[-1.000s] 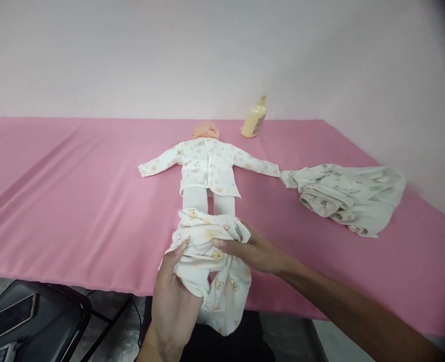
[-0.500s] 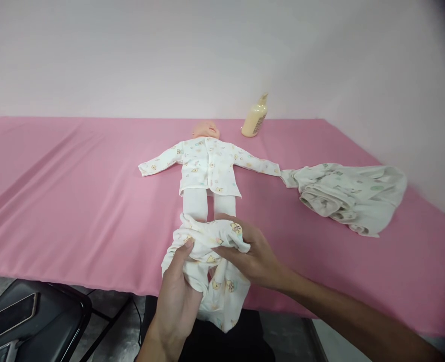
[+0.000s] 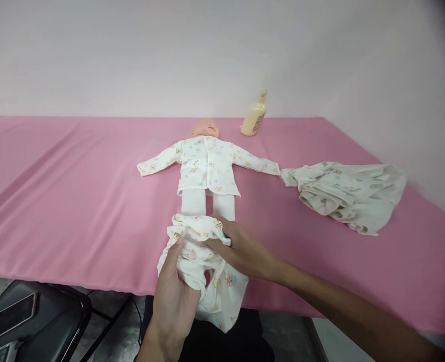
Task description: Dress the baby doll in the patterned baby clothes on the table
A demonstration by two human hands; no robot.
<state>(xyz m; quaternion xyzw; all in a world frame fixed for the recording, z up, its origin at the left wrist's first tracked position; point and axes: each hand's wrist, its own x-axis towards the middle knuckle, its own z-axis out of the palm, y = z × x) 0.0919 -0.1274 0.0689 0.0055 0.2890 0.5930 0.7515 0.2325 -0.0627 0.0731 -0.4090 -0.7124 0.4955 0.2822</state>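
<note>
A baby doll [image 3: 204, 128] lies on its back, head toward the wall and legs toward me. It wears a white printed jacket [image 3: 208, 168] with both sleeves spread out. White leg coverings [image 3: 194, 202] show below the hem. Bunched printed baby pants [image 3: 222, 296] surround the lower legs, hiding the feet. My left hand [image 3: 177, 296] grips the pants from the left, thumb on top of the cloth. At the waistband's right side, my right hand [image 3: 241, 251] pinches the fabric, its thumb over the folds and other fingers partly behind them.
A pink sheet [image 3: 75, 211] covers the table against the wall. A cream pump bottle [image 3: 253, 119] stands beyond the doll. Crumpled printed cloth [image 3: 350, 193] lies to the right, touching the sleeve end. At lower left, a phone [image 3: 7, 319] rests on a black chair [image 3: 52, 322].
My right hand has moved left with the pants' waistband, which is gathered closer together. My left hand has shifted slightly left, still gripping the cloth.
</note>
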